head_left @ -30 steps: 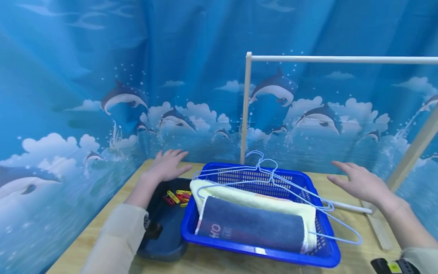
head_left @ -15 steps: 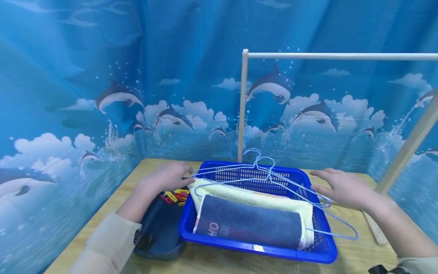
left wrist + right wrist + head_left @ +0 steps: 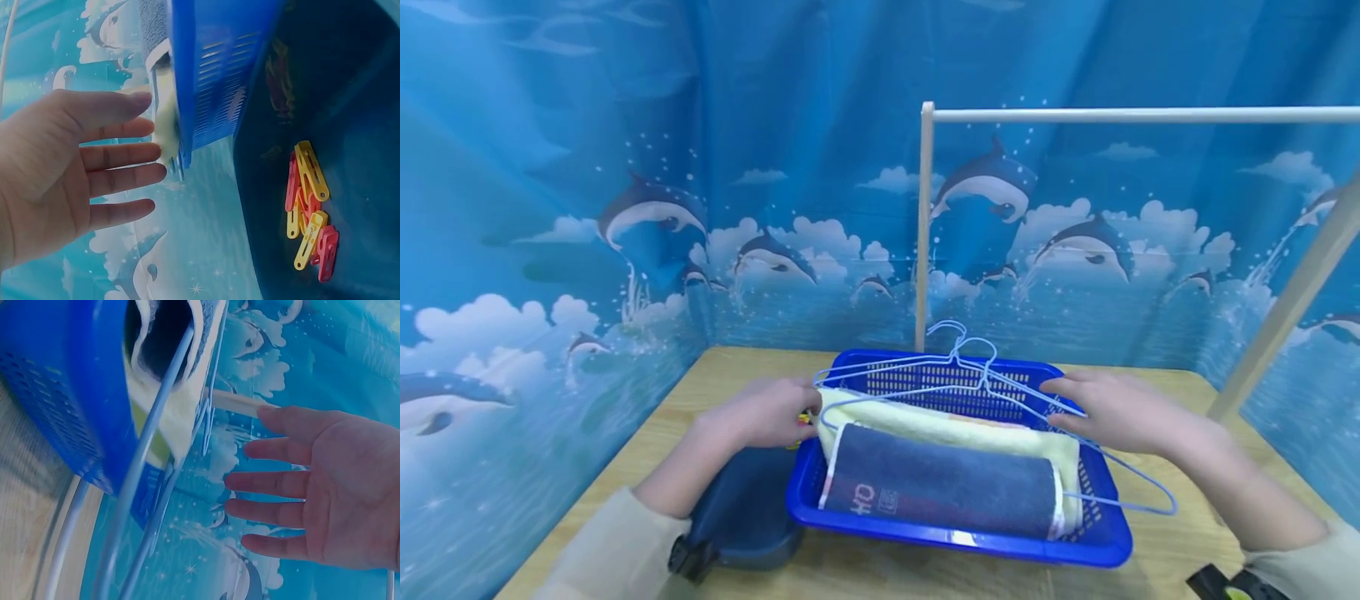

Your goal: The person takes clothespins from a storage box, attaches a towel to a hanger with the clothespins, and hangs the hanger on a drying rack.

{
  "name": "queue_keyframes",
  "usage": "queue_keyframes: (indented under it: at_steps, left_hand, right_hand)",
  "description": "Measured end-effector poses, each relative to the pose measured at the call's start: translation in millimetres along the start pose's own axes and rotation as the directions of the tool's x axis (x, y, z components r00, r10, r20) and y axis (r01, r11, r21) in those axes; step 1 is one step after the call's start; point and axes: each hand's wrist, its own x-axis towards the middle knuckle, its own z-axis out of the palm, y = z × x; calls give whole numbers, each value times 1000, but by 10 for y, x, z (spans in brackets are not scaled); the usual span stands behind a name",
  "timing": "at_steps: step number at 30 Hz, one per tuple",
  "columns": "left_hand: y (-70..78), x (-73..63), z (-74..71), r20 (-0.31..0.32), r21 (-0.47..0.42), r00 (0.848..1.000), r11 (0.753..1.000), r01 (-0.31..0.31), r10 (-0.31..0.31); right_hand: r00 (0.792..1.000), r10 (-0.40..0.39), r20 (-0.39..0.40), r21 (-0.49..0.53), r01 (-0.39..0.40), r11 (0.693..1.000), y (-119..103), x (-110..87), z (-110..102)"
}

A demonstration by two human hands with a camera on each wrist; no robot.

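In the head view, my left hand [image 3: 767,412] is at the left rim of a blue plastic basket [image 3: 962,538], palm down. My right hand [image 3: 1123,412] hovers over the basket's right side, overlapping the wire of the hangers. Both wrist views show straight, spread fingers with nothing held. Inside the basket lie a rolled dark grey-blue towel [image 3: 947,482] with faded lettering and a pale yellow towel [image 3: 917,414] behind it. Two light blue wire hangers [image 3: 134,469] rest across the towels, one end sticking out past the right rim.
Left of the basket stands a dark tub [image 3: 748,508] with several red and yellow plastic clips [image 3: 310,239]. Behind and to the right rises a rack with a white bar [image 3: 1150,115] and wooden posts [image 3: 922,233]. A dolphin-print curtain [image 3: 820,167] surrounds the wooden table [image 3: 925,579].
Both hands have come down and inward, the left one to the basket's left rim, the right one over its right side. Basket, towels and hangers keep their places.
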Motion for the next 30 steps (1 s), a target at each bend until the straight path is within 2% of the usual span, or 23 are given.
queue_keyframes:
  at_steps: [6,13,23,30]
  left_hand:
    - [34,-24,43,34,36,999,999,17,-18]
    - [34,-23,75,35,34,999,999,23,-24]
    - [35,-20,79,32,39,999,999,18,-19]
    - [28,-25,70,34,41,999,999,19,-20]
  right_hand:
    - [999,-31,28,-43,32,999,-54,142,-13]
    - [996,-15,89,-17,17,1000,-60,249,39]
    - [985,44,165,-32,-39,999,-34,216,158]
    - [987,22,159,20,-26,999,11,198,200]
